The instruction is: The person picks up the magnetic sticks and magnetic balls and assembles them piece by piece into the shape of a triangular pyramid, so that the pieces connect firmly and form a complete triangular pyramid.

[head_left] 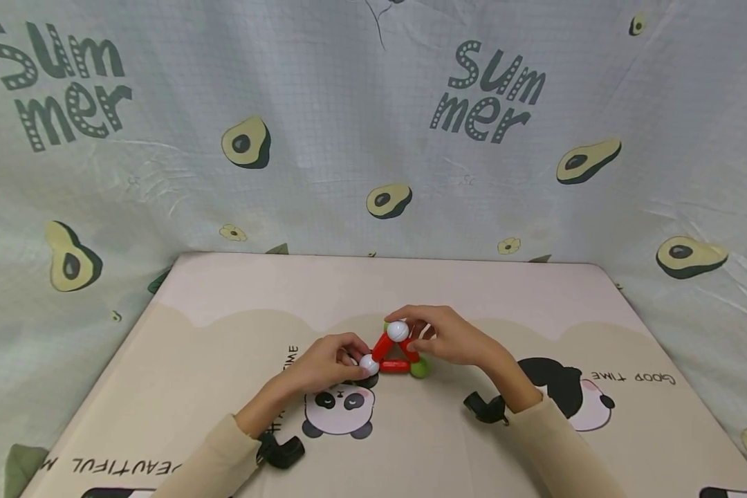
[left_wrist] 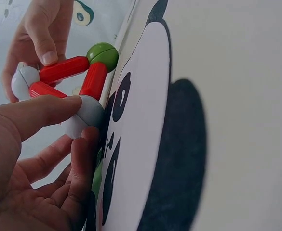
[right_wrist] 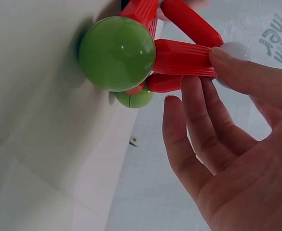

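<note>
A small frame of red rods [head_left: 393, 354] joined by balls stands on the panda-print mat [head_left: 224, 360]. My left hand [head_left: 356, 360] pinches the lower white ball [head_left: 369, 364] between thumb and fingers; the left wrist view shows that ball [left_wrist: 85, 114] pressed against the mat [left_wrist: 237, 115]. My right hand [head_left: 416, 333] holds the top white ball [head_left: 398, 330], its thumb lying on that ball [right_wrist: 238, 50] and on a red rod [right_wrist: 184, 58]. A green ball [head_left: 420, 369] forms the right lower corner [right_wrist: 116, 53]. A second green ball [right_wrist: 137, 98] sits behind it.
The mat's far edge [head_left: 386, 257] meets a hanging cloth printed with avocados [head_left: 246, 142] and the word summer. Black wrist mounts [head_left: 281, 451] [head_left: 487, 408] sit on both forearms. Bare mat lies left and right of the hands.
</note>
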`<state>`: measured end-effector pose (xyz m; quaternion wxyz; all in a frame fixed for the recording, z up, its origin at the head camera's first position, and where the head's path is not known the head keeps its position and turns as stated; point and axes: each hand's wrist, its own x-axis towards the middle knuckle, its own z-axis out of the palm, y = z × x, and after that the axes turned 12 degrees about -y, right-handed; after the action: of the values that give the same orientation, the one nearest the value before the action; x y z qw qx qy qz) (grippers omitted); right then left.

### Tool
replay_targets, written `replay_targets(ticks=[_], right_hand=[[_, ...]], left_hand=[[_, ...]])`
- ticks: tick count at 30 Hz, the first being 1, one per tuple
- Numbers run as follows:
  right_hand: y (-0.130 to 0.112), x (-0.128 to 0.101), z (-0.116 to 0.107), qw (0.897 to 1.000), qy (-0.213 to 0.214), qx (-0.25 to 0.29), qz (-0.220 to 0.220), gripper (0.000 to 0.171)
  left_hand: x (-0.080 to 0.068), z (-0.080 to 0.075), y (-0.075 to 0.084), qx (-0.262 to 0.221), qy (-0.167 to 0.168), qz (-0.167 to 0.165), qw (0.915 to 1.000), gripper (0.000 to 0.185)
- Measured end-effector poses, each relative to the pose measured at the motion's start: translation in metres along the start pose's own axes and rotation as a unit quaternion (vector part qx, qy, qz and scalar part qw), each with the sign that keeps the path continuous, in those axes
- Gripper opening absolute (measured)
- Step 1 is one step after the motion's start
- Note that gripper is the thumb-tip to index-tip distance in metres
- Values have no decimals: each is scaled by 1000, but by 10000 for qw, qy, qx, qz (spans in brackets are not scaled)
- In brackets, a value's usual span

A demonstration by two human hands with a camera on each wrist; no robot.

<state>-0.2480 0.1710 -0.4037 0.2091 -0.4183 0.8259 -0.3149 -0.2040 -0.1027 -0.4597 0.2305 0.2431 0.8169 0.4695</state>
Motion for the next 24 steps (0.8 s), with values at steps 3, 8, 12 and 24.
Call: replay_targets(ticks=[3, 8, 12, 24], right_hand=[[1, -1, 1, 10000, -13, -19, 5, 48], [1, -2, 0, 10000, -72, -63, -3, 50], [1, -4, -2, 9999, -16, -90, 53, 53], [-2, -7, -8, 9995, 209, -189, 137, 47]], left_hand=[[0, -1, 0, -15, -27, 17, 10000, 30], [-2, -2, 0, -105, -103, 1, 9999, 32], [-4, -3, 4, -149, -175, -86, 9997, 35], [-16, -23, 18, 520, 107, -400, 9978, 48]])
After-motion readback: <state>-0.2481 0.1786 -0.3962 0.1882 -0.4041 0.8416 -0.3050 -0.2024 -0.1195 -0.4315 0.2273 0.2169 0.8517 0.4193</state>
